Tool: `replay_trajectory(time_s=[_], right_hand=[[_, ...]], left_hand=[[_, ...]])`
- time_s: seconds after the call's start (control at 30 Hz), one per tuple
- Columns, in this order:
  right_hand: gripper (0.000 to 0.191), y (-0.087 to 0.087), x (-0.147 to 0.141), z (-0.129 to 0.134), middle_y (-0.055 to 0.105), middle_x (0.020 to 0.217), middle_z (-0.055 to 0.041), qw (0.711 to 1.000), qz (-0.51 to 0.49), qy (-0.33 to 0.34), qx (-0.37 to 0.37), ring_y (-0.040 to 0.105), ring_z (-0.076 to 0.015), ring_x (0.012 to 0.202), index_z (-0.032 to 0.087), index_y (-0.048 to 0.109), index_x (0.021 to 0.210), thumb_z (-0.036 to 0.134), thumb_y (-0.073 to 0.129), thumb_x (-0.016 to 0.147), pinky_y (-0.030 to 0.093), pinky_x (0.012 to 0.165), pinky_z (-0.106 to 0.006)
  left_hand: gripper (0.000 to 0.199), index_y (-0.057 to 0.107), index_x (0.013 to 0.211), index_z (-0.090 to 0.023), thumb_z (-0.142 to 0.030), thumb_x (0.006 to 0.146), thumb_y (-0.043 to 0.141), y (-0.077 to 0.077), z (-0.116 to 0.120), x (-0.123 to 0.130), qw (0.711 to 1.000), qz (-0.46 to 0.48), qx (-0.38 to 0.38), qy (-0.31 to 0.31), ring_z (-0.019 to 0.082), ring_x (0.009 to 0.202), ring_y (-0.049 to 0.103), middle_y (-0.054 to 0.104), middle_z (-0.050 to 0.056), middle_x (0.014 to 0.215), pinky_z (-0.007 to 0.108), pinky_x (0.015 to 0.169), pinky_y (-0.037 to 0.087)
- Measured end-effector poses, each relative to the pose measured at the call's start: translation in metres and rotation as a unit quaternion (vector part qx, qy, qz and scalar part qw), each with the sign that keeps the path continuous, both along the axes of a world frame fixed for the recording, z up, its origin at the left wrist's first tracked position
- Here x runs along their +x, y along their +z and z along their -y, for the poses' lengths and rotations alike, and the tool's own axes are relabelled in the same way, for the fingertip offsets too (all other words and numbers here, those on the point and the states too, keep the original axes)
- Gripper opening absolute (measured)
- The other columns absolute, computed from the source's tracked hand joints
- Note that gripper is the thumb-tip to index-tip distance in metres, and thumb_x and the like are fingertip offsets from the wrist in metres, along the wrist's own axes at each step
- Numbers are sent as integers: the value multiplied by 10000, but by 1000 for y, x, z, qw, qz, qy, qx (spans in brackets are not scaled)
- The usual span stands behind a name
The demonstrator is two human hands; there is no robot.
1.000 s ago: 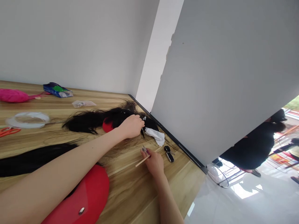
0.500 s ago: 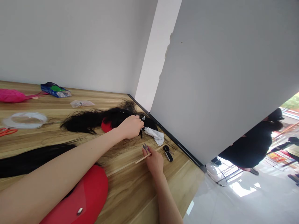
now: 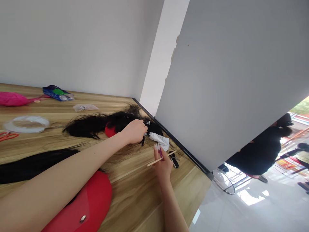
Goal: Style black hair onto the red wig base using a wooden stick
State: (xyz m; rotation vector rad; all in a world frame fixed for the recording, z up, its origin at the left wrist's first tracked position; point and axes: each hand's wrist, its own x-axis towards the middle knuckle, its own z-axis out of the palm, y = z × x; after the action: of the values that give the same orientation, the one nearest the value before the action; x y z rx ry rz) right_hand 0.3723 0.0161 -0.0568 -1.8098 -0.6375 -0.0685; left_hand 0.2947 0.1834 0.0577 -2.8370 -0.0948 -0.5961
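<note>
My left hand [image 3: 135, 131] reaches in from the left and is closed over a mass of black hair [image 3: 84, 125]. A short lock hangs below its fingertips, and its grip is partly hidden. A red piece [image 3: 110, 129] shows among the hair beside the wrist. My right hand [image 3: 164, 165] is closed on a thin wooden stick [image 3: 154, 161] and a small purple-handled tool with pale pointed tips, which looks like small scissors [image 3: 158, 147]. These tips point up toward a crumpled white tissue or cloth [image 3: 159, 139] and are apart from my left hand.
A black key fob [image 3: 174, 160] lies beside my right hand. On the wooden table [image 3: 135, 187] are a red cap [image 3: 101, 196], orange-handled scissors [image 3: 8, 136], a clear coil [image 3: 26, 125], a small plastic bag [image 3: 85, 107] and a blue packet [image 3: 58, 93]. A person [image 3: 256, 151] sits beyond the partition.
My right hand has moved right and slightly up with the stick and the pointed tool, now partly overlapping the key fob. My left hand has barely shifted left.
</note>
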Motion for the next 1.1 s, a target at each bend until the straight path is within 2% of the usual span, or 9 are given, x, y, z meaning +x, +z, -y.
replay_trajectory(time_s=[0.17,0.27,0.37,0.5,0.6,0.77,0.87,0.97,1.1], right_hand=[[599,9,-2,2,683,737,-74,988,-96,96,68,597,-160,478,122,667,1166,599,533,831,409,406,-256],[502,12,-3,1,708,866,-82,950,-204,184,151,549,-111,440,174,683,1143,539,589,810,353,360,-230],[388,12,-5,0,694,1069,-78,893,-302,255,217,500,-70,411,222,716,1030,482,682,744,348,356,-228],[365,13,-9,-1,702,1065,-71,870,-332,298,211,540,-100,449,228,721,930,506,720,694,387,374,-239],[370,13,-11,-2,719,1008,-70,854,-347,323,216,614,-138,590,232,713,910,523,730,683,495,525,-269],[341,15,-12,-3,730,921,-67,840,-363,344,210,655,-173,748,229,713,898,514,725,711,524,717,-310],[358,15,-13,-2,733,922,-79,843,-361,350,193,607,-155,631,226,721,920,512,726,704,485,579,-280],[341,15,-13,-1,732,938,-76,848,-354,354,171,506,-105,498,223,728,933,490,710,722,342,433,-229],[349,14,-14,0,731,953,-74,857,-344,355,144,413,-65,404,209,724,930,497,691,736,200,378,-221]], left_hand=[[285,683,734,-145,-217,906,467,2,5,0,999,-24,-17,-34,238,807,606,702,111,749,350,723,414],[292,679,717,-171,-220,913,469,1,10,0,996,-47,-35,-64,197,735,609,702,75,736,310,683,421],[297,673,700,-187,-222,918,475,0,14,1,993,-64,-48,-86,178,713,611,706,55,741,287,652,418],[282,667,678,-194,-226,909,508,-2,14,2,990,-77,-54,-105,182,720,607,706,46,720,282,644,410],[281,672,682,-192,-215,907,506,-2,13,3,990,-79,-56,-105,189,712,602,701,52,705,289,633,408],[292,675,687,-185,-199,905,481,-2,13,3,991,-78,-52,-99,199,714,600,703,66,715,304,644,416],[285,678,696,-184,-196,900,480,-2,12,2,992,-73,-48,-96,197,729,605,705,69,724,302,669,423],[282,680,698,-173,-201,897,482,-3,10,3,993,-66,-42,-92,200,737,609,704,81,729,306,690,428],[283,683,698,-163,-198,893,480,-4,9,3,994,-59,-31,-91,202,728,608,703,92,729,310,689,428]])
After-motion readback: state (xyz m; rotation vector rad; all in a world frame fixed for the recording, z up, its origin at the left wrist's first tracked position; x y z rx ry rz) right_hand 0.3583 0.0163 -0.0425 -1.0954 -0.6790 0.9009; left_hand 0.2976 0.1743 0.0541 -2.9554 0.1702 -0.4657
